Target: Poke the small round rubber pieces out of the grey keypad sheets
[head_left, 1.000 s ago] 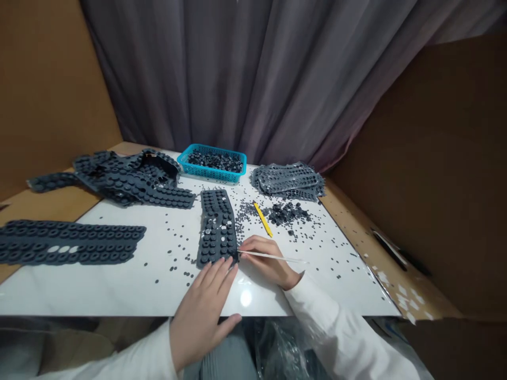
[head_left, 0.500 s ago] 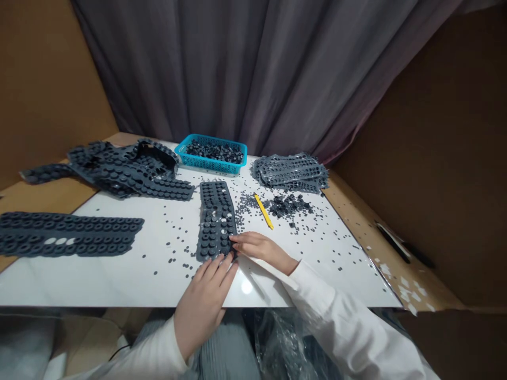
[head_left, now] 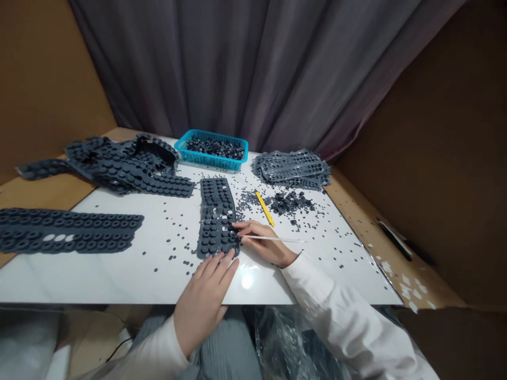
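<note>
A dark grey rubber sheet with rows of round raised studs (head_left: pixel 211 227) lies lengthwise before me on the white table, with a few white gaps among the studs. My left hand (head_left: pixel 208 287) rests with its fingers stretched out on the sheet's near edge. Over the right side of the sheet, my right hand (head_left: pixel 263 243) pinches a thin, pale, stick-like tool (head_left: pixel 283 239). One end of the tool points away to the right; its other end is hidden at the fingertips, close to the studs.
Behind stands a blue basket (head_left: pixel 214 159) full of small dark pieces. A pile of studded sheets (head_left: pixel 122 163) lies at left, another strip (head_left: pixel 99 217) nearer. At right are stacked perforated sheets (head_left: pixel 291 169), a yellow cutter (head_left: pixel 264 208), a heap of dark bits (head_left: pixel 291 202) and scattered discs.
My right hand has shifted slightly up and turned, so the pale tool now lies nearly level across it, pointing right. My left hand stays on the sheet's near edge.
</note>
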`<state>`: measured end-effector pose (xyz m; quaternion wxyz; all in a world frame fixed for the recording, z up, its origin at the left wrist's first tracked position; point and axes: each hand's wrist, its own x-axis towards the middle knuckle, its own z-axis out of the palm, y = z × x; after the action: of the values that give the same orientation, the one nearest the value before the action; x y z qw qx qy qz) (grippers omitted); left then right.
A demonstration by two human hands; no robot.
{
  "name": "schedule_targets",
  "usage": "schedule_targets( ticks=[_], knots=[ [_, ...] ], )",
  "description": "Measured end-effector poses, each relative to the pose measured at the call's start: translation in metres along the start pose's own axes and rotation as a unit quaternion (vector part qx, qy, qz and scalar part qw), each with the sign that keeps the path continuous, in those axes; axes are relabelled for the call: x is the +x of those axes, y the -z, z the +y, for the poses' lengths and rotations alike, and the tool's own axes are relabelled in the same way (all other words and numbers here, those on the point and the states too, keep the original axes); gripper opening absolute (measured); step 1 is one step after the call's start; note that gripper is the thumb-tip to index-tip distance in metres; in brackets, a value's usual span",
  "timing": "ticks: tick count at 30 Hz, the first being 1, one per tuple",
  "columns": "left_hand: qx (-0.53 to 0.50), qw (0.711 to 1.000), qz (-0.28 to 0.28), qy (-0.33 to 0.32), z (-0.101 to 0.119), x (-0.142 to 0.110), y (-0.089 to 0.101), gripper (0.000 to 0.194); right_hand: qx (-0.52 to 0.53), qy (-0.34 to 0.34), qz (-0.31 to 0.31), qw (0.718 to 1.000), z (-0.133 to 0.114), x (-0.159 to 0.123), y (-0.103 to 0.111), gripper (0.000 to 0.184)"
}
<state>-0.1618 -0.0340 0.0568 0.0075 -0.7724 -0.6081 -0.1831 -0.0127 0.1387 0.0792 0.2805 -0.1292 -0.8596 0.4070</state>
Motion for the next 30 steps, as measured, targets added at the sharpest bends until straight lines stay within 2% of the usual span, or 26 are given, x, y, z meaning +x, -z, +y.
schedule_targets(
  ticks=[6,13,15,17,19,20,25,30],
  knots=[
    [0.004,1.0,-0.002,0.002,0.001,0.0,0.0,0.076,0.006,0.006,-0.012,1.0,0.0,0.001,0.001,0.021],
    [0.007,1.0,-0.02,0.001,0.0,0.002,0.003,0.074,-0.147,0.071,-0.044,0.986,0.009,0.008,0.003,0.022],
    [0.011,0.999,-0.031,0.007,0.001,0.002,0.006,0.072,-0.182,0.068,-0.018,0.981,0.011,0.01,0.005,0.023],
    [0.015,0.999,-0.035,0.01,0.002,0.002,0.007,0.071,-0.191,0.039,0.041,0.98,0.012,0.01,0.008,0.022],
    [0.017,0.999,-0.032,0.008,0.003,0.001,0.008,0.07,-0.156,0.008,0.091,0.984,0.011,0.009,0.008,0.019],
    [0.018,0.999,-0.031,0.007,0.003,0.001,0.008,0.07,-0.123,-0.001,0.095,0.988,0.01,0.009,0.007,0.017],
    [0.02,0.999,-0.029,0.001,0.002,0.001,0.007,0.071,0.023,-0.031,0.023,0.999,0.008,0.006,0.0,0.015],
    [0.018,0.999,-0.031,0.002,0.003,0.002,0.009,0.069,0.015,-0.02,0.002,1.0,0.011,0.007,0.0,0.016]
  ],
)
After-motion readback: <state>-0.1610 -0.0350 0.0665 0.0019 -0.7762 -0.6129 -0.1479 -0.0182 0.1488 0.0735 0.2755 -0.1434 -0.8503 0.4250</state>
